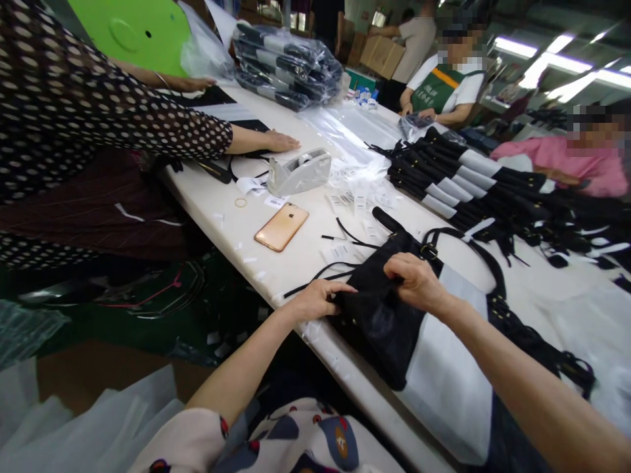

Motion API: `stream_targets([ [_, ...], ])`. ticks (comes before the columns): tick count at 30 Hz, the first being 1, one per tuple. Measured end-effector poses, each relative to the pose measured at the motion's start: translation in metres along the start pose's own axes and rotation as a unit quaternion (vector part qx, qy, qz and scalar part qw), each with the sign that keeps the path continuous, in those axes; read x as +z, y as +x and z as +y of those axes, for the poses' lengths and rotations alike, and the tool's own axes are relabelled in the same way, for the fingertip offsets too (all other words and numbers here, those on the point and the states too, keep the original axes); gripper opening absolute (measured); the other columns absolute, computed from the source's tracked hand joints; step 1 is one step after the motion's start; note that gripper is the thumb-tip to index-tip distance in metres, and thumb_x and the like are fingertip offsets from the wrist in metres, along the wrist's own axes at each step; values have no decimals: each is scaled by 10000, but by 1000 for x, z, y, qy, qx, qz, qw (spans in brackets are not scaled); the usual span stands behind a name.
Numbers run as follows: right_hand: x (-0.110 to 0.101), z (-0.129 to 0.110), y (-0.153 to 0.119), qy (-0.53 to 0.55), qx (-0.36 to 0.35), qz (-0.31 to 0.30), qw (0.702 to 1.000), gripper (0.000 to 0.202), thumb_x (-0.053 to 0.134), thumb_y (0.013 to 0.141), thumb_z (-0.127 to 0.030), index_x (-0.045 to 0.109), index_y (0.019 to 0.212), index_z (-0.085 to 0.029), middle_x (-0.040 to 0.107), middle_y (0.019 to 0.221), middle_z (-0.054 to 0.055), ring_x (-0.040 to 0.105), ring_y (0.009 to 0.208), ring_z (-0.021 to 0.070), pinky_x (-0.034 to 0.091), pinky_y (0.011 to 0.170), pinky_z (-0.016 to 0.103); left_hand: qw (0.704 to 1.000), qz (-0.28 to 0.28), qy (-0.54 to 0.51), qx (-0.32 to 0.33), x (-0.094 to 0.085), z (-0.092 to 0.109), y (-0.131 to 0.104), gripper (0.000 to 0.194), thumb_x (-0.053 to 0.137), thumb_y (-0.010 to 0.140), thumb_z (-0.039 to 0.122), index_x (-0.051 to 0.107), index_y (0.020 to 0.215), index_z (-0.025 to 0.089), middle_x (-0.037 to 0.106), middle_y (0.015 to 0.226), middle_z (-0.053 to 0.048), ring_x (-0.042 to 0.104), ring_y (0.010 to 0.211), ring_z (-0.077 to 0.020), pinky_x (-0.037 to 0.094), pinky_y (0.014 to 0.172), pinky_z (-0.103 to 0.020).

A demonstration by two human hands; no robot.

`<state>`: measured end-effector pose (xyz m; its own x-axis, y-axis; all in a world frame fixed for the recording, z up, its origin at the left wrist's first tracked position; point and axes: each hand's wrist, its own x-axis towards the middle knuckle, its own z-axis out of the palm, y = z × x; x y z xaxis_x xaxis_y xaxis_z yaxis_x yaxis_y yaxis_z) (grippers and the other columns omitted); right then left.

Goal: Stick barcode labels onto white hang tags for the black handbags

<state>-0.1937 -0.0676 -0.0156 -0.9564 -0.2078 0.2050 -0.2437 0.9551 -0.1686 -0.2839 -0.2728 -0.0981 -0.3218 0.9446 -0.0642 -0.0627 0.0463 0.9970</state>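
Head view: we've left hand and right hand fingers clamped on black bag; beyond it, phone, tape dispenser, clear plastic holding dark bundles.

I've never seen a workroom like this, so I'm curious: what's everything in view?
Table: one, white, centre
Strapped bag: one, black, table's near edge
Smartphone: one, gold, left of bag
Tape dispenser: one, grey, beyond smartphone
Ring: one, yellow, left of tape dispenser
Tags: several, white, near tape dispenser
Plastic-wrapped stack: one, black, table's far end
Bag pile: one, black and white, table's right
Plastic panel: one, green, upper left
Cardboard box: at least one, brown, background
Ceiling lights: several, white, upper right
Sheets: several, white, lower left
Other people: at least five, mixed clothing, around the room
Left hand: one, bare, pinching bag's edge
Right hand: one, bare, gripping bag's fabric
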Motion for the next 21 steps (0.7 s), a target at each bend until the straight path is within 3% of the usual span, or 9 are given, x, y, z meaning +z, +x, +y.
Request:
stream_targets([
  [5, -15, -6, -16, 3, 2, 84, 996, 218, 399, 536, 7, 386, 612, -197, 414, 574, -22, 393, 570, 126, 285, 552, 244, 989, -143, -25, 0, 0, 17, 8, 638, 581, 586, 44, 539, 1201, 206, 648, 1007, -6, 571, 924, -172, 427, 832, -256],
  [10, -12, -10, -23, -22, 17, 96, 995, 221, 396, 534, 4, 410, 625, -196, 428, 584, -17, 398, 574, 129, 294, 561, 257, 987, -154, 37, 37, 8, 28, 9, 566, 630, 620, 107, 565, 1171, 217, 634, 1023, -12, 563, 950, -184, 419, 861, -281],
  [11, -12, -10, -25, -29, 18, 98, 995, 222, 395, 535, 4, 416, 628, -197, 428, 584, -16, 397, 573, 131, 297, 563, 260, 989, -129, 59, 50, 11, 29, 7, 547, 616, 627, 97, 572, 1157, 224, 623, 1045, -17, 555, 963, -185, 420, 863, -290],
  [13, -14, -9, -29, -39, 26, 111, 993, 225, 394, 539, 3, 424, 633, -199, 429, 584, -14, 400, 574, 133, 306, 567, 264, 991, -18, 106, 83, 18, 28, 1, 523, 613, 614, 79, 581, 1117, 220, 595, 1073, -36, 537, 973, -188, 441, 822, -295],
  [15, -17, -7, -32, -35, 41, 132, 990, 227, 394, 542, 4, 426, 634, -201, 437, 590, -13, 410, 579, 134, 317, 568, 261, 974, 123, 147, 119, 27, 26, -6, 429, 642, 599, 92, 600, 1014, 191, 582, 1026, -53, 525, 942, -189, 458, 766, -295],
  [17, -19, -6, -34, -28, 51, 145, 988, 228, 395, 543, 7, 422, 628, -203, 439, 589, -15, 415, 578, 132, 324, 563, 258, 948, 221, 172, 151, 36, 23, -12, 285, 654, 617, 121, 604, 893, 175, 579, 913, -48, 524, 878, -181, 459, 746, -301],
  [19, -20, -6, -35, -26, 53, 151, 987, 228, 395, 544, 10, 418, 621, -204, 434, 580, -16, 410, 572, 131, 325, 558, 257, 932, 267, 178, 167, 42, 21, -16, 202, 634, 643, 113, 602, 832, 175, 577, 830, -36, 528, 823, -168, 454, 745, -301],
  [21, -20, -7, -35, -27, 49, 151, 987, 229, 395, 542, 11, 417, 616, -204, 429, 572, -16, 406, 567, 132, 324, 553, 257, 934, 275, 158, 162, 46, 19, -17, 190, 602, 656, 85, 610, 824, 173, 583, 782, -24, 536, 766, -150, 451, 709, -278],
])
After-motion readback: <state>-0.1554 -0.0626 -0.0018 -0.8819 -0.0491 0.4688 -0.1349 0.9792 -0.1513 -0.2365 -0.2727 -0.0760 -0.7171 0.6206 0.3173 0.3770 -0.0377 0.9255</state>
